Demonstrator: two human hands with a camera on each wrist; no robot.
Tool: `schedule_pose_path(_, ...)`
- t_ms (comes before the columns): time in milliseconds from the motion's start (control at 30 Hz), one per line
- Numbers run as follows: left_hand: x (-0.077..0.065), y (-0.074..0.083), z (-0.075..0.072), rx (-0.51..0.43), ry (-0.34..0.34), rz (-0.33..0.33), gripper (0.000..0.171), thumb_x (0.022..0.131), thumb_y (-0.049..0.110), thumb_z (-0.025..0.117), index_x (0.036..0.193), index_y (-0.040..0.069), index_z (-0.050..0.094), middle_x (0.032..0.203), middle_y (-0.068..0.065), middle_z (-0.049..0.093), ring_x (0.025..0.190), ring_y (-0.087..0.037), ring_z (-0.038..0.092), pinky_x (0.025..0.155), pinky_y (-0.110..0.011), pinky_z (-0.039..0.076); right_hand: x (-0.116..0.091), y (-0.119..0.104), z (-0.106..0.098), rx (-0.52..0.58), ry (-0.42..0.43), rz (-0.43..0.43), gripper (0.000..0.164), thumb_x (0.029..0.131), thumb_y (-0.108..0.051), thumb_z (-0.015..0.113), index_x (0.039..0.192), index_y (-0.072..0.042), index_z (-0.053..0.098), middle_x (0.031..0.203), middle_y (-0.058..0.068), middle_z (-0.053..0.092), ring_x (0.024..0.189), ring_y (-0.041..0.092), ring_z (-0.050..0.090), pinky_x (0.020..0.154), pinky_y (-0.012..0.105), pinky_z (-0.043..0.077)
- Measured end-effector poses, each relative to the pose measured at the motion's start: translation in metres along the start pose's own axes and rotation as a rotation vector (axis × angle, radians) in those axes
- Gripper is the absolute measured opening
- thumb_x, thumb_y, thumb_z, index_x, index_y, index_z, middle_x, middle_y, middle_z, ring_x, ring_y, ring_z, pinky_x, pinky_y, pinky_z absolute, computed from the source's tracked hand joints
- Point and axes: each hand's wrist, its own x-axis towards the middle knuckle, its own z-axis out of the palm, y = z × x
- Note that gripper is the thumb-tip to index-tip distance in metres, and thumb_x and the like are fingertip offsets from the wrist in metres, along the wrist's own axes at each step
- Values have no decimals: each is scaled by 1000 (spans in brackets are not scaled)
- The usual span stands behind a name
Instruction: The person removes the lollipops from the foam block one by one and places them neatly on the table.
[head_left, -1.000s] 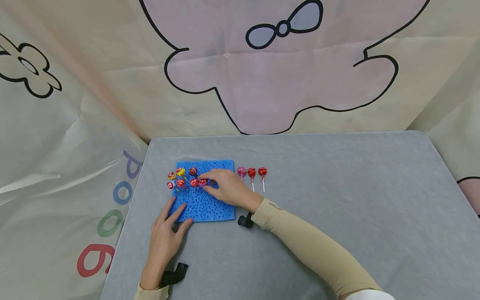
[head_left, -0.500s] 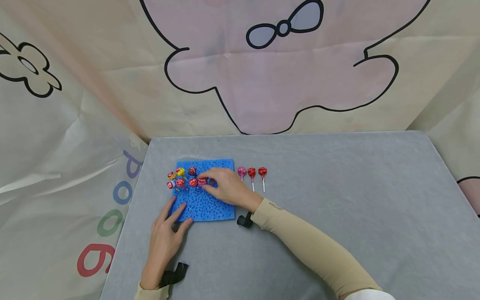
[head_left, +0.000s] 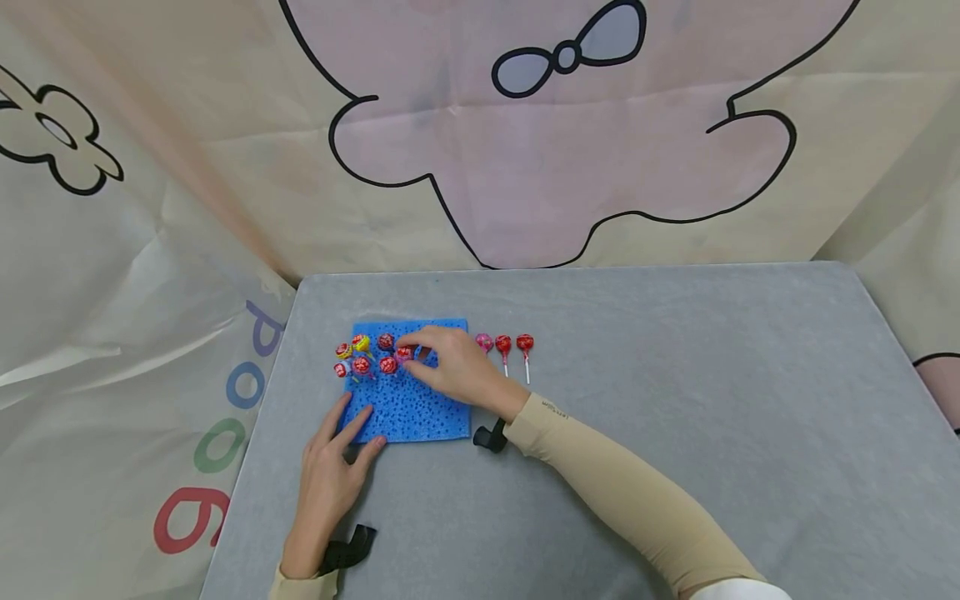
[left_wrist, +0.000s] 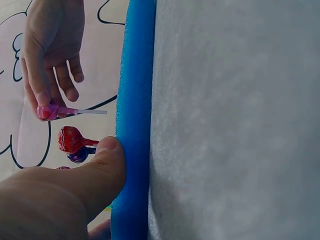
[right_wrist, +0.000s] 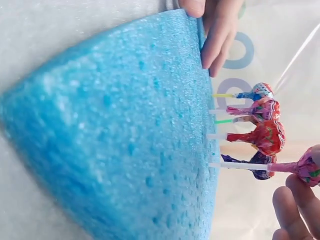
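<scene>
My right hand [head_left: 465, 371] pinches a pink-wrapped lollipop [left_wrist: 50, 111] by its candy head, over a blue foam block [head_left: 420, 417]. In the left wrist view its white stick points at the block, and the stick's end shows clear of the foam. Several lollipops stand upright in the block's far left part, among them a red one [right_wrist: 270, 137], a blue-and-white one [right_wrist: 262, 91] and a yellow one [head_left: 362, 342]. My left hand [head_left: 330, 479] rests at the block's near left corner with fingers spread; its thumb [left_wrist: 107, 160] presses the foam's edge.
Right of the block, a pink lollipop [head_left: 484, 342] and two red lollipops, one of them at the row's end [head_left: 525, 342], lie on the grey table [head_left: 675, 400]. Printed cloth curtains [head_left: 600, 167] hang behind and beside the table.
My right hand has risen slightly toward the table's far side, taking the pinched lollipop along. The left hand stays in place on the foam block.
</scene>
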Motion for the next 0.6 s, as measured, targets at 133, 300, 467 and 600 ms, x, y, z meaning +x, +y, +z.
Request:
schedule_pose_path(133,0,-1,0,0,2,-1,56,91,25,82,142,9,65,162,-20,43,146,-47,44,107,-76,34,0,0,-2,2,7,3,32,97,-15,75,128,-5,73,124,9,75,98,21,71,86,37,61)
schedule_pose_path(300,0,-1,0,0,6,1,56,91,24,82,142,9,65,162,-20,43,145,-47,44,107,-76,34,-1,2,-3,-8,11,8,32,97,-17,75,127,-5,73,124,7,75,98,18,71,86,31,60)
schedule_pose_path(467,0,-1,1,-4,8,1,56,91,25,82,142,9,65,162,-20,43,145,-47,44,107,-76,34,-4,3,-8,-10,24,18,32,97,-18,76,126,-6,73,122,6,76,97,19,71,85,34,61)
schedule_pose_path(600,0,-2,0,-9,0,-7,56,91,26,82,143,10,65,163,-19,42,146,-46,43,108,-75,34,-7,5,-12,-3,37,19,32,95,-17,78,125,-6,74,120,6,76,95,20,72,85,40,61)
